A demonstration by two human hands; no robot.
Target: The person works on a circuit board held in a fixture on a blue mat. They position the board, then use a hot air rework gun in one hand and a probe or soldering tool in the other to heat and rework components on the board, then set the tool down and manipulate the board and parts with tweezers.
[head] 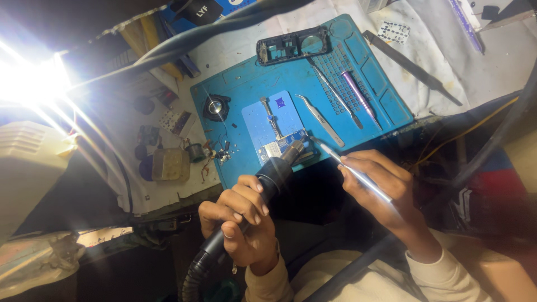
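Left hand (239,221) clamps hot-air gun (274,176), nozzle angled onto circuit board (282,146); right hand (380,187) pinches tweezers (349,168), tips steadying at the board just ahead.

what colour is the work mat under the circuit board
Teal blue mat, clearest in the head view, beneath the circuit board.

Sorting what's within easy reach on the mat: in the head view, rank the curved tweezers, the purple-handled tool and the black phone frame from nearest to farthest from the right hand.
1. Curved tweezers, mat centre, just above the right hand.
2. Purple-handled tool, right part of the mat.
3. Black phone frame, mat's top edge.
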